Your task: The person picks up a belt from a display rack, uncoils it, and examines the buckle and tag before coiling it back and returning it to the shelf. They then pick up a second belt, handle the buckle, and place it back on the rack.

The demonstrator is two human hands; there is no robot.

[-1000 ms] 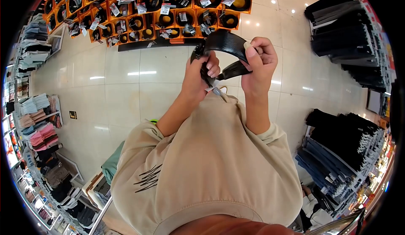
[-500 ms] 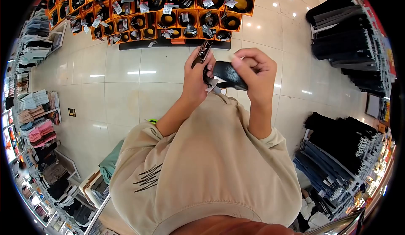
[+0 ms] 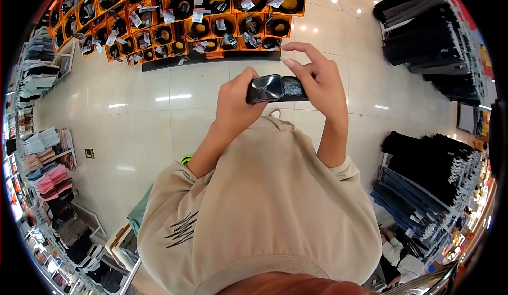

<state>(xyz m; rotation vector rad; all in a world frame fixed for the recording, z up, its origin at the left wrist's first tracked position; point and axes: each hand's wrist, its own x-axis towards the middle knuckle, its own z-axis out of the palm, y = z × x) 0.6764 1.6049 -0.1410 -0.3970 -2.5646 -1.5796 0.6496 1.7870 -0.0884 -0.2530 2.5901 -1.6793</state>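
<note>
A black leather belt, rolled up, with a shiny dark rectangular buckle [image 3: 266, 88] facing up, is between my hands. My left hand [image 3: 237, 96] is wrapped round its buckle end. The black strap [image 3: 294, 88] runs to the right from the buckle and reaches my right hand [image 3: 324, 83]. That hand's palm lies beside the strap's end, with its thumb and index finger raised and apart above it. Whether its lower fingers touch the strap is hidden.
Ahead stands an orange rack [image 3: 211, 22] of compartments with coiled, tagged belts. Dark trousers [image 3: 418, 46] and jeans [image 3: 405, 200] hang on the right. Folded clothes [image 3: 42, 152] line shelves on the left. Tiled floor [image 3: 148, 120] lies between.
The belt has turned so its buckle faces up and the strap lies level. My left hand has rotated over the buckle end. My right thumb and index finger have spread apart. The view has shifted slightly.
</note>
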